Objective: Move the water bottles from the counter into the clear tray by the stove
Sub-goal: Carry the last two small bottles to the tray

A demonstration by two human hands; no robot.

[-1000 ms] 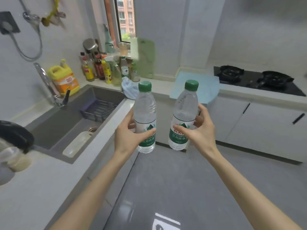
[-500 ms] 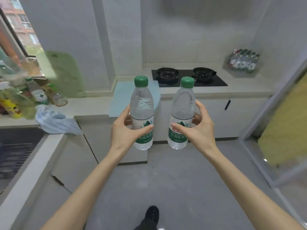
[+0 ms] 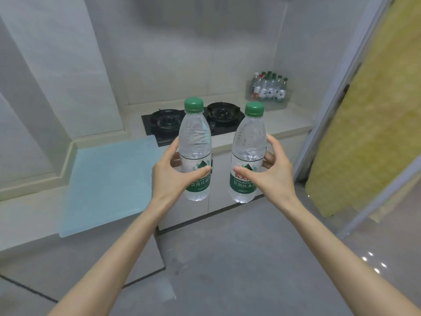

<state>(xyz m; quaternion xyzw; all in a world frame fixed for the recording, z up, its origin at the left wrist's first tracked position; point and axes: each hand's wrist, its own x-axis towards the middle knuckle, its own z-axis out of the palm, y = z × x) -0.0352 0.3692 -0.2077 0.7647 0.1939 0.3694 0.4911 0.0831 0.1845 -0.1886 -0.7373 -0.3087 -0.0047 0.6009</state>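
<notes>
I hold two clear water bottles with green caps and green labels upright in front of me, over the floor. My left hand [image 3: 170, 176] grips the left bottle [image 3: 194, 137] around its label. My right hand [image 3: 271, 176] grips the right bottle [image 3: 249, 142] the same way. The clear tray [image 3: 286, 96] stands on the counter in the far right corner, to the right of the stove [image 3: 168, 124], well beyond both hands. Several bottles [image 3: 268, 85] stand inside it.
A light blue mat [image 3: 107, 179] lies on the counter left of the stove. White cabinets run below the counter. A yellow panel [image 3: 364, 133] behind a sliding door frame closes off the right side. Grey floor lies between me and the counter.
My view has turned right and moved closer to the stove counter; the sink and window clutter have left the frame. Both hands keep the bottles upright, now slightly further apart.
</notes>
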